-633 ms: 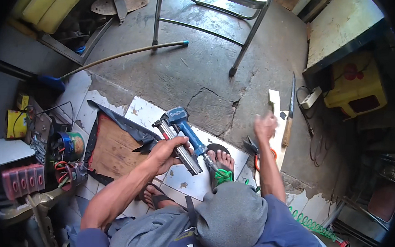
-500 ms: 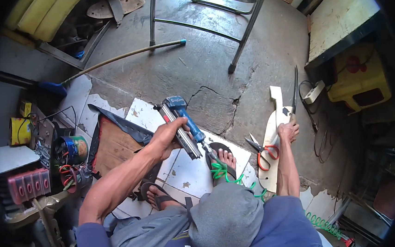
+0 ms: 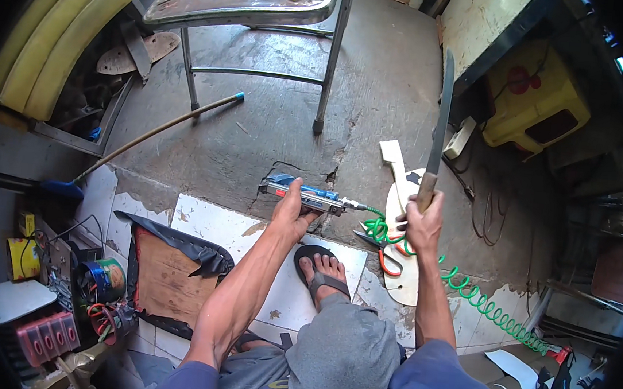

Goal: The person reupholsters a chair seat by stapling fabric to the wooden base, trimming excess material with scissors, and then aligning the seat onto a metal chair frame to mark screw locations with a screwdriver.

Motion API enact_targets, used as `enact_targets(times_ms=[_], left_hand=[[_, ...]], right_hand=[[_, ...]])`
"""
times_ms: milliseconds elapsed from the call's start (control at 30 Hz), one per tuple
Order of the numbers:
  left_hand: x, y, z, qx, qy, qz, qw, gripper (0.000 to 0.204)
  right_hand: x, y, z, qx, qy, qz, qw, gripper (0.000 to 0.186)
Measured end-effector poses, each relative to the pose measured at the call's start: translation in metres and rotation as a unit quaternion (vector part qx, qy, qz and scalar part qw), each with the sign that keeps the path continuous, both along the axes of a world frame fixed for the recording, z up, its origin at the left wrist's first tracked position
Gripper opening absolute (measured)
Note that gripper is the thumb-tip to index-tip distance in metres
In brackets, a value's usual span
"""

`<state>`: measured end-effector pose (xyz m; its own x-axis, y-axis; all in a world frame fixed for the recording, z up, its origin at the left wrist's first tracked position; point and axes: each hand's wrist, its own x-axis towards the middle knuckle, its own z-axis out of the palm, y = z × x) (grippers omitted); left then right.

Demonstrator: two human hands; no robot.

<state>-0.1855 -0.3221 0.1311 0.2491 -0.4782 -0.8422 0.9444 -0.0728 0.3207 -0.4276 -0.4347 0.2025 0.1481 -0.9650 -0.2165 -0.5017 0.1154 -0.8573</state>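
Note:
My left hand grips a blue-and-silver pneumatic stapler, held sideways with a green coiled hose on its fitting. My right hand is closed round the wooden handle of a long knife, its dark blade pointing away from me. Below that hand lie a long cream board with a narrower cream piece on it, plus orange-handled scissors, partly behind the hose. Left of my foot is a square wooden panel edged with black material, which rests on the white tiles.
A metal chair stands ahead, a long stick lying left of it. Yellow cushions are at the upper left; tools and containers crowd the left. A yellow box and power strip sit under furniture at the right.
My right hand has taken hold of the knife that lay beside the board and lifted it. My left hand has moved rightward, tipping the stapler flatter. The view has shifted.

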Motion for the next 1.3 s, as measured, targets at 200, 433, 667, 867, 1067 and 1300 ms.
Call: enact_targets(times_ms=[200, 433, 667, 867, 1067, 1300], left_hand=[[-0.025, -0.03, -0.014, 0.022, 0.031, 0.013, 0.999, 0.049], [-0.012, -0.025, -0.017, 0.008, 0.05, 0.075, 0.996, 0.05], [-0.021, -0.011, -0.029, 0.006, 0.015, 0.049, 0.999, 0.051], [-0.02, -0.011, -0.025, 0.01, -0.009, 0.046, 0.999, 0.05], [0.006, 0.012, -0.019, 0.041, -0.059, -0.012, 0.997, 0.03], [0.005, 0.028, 0.012, -0.015, -0.083, -0.135, 0.987, 0.031]], right_hand=[[0.02, 0.124, -0.045, -0.067, 0.054, 0.14, 0.986, 0.046], [0.034, 0.13, -0.018, -0.07, -0.006, 0.104, 0.992, 0.051], [0.035, 0.127, -0.037, -0.114, 0.0, 0.139, 0.984, 0.048], [0.032, 0.122, -0.067, -0.039, 0.131, 0.15, 0.979, 0.042], [0.027, 0.056, -0.026, -0.104, 0.097, 0.074, 0.987, 0.043], [0.051, -0.004, -0.052, -0.134, 0.208, 0.205, 0.947, 0.059]])
